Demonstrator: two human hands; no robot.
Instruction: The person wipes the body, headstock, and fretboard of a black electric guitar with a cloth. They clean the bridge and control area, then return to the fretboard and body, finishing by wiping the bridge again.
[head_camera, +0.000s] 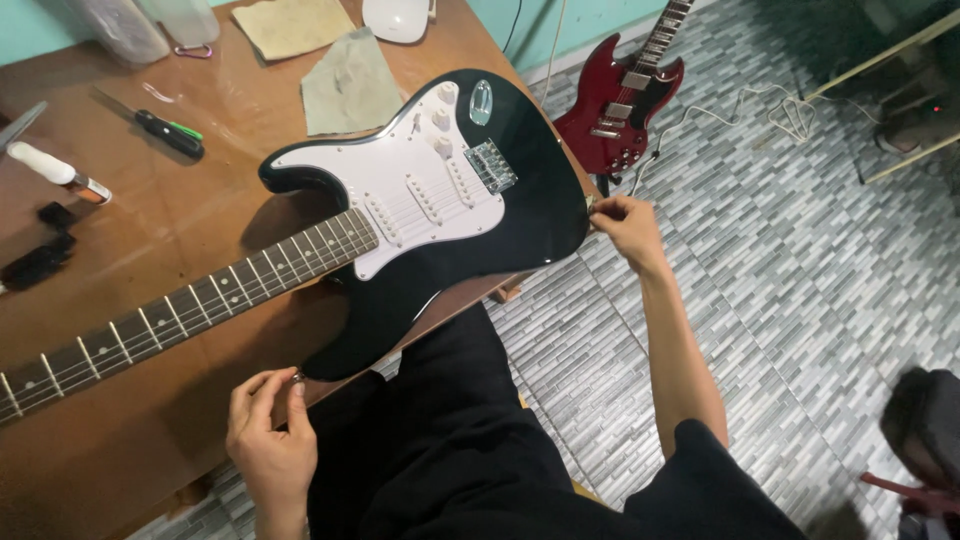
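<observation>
A black electric guitar (530, 190) with a white pickguard lies face up on the brown wooden table (170, 240), its neck (180, 315) running to the left. My left hand (268, 430) pinches a small metal part at the tip of the guitar's lower horn, near the table's front edge. At the rear end of the body, beyond the table's right edge, my right hand (625, 225) has its fingers closed on a small metal fitting.
A red electric guitar (620, 100) leans by the wall on the tiled floor. On the table lie a screwdriver (160, 128), two cloths (350, 85), a white tube (55, 170), small black parts (40, 255) and a white dish (395, 18). Cables (760, 110) trail across the floor.
</observation>
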